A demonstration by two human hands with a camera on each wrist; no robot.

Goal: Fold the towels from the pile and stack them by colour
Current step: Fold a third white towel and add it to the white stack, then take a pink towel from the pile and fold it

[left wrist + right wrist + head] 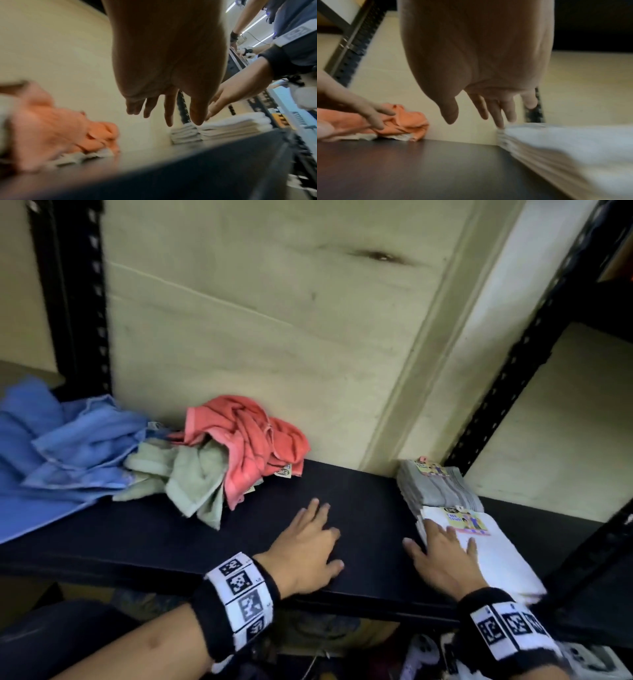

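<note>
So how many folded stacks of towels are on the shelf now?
2. The white stack lies at the right end of the shelf under the right hand; the grey stack sits right behind it, by the wall. More may be out of view.

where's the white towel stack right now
In the head view the white towel stack sits at the right end of the black shelf, just in front of the grey stack, under the right hand.
</note>
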